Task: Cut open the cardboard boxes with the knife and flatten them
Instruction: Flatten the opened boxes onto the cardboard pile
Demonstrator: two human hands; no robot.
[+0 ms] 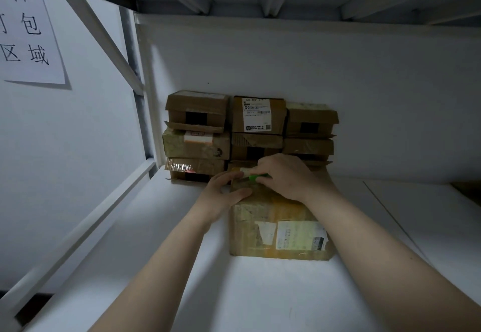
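probably a parcel storeroom: shelving (pixel 145 92), stacked boxes (pixel 250 128)

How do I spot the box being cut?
On the white shelf, brown cardboard boxes are stacked against the back wall. Before them lies one larger brown box with torn white labels. Only it lies under the left hand and the right hand, which grips a green knife.
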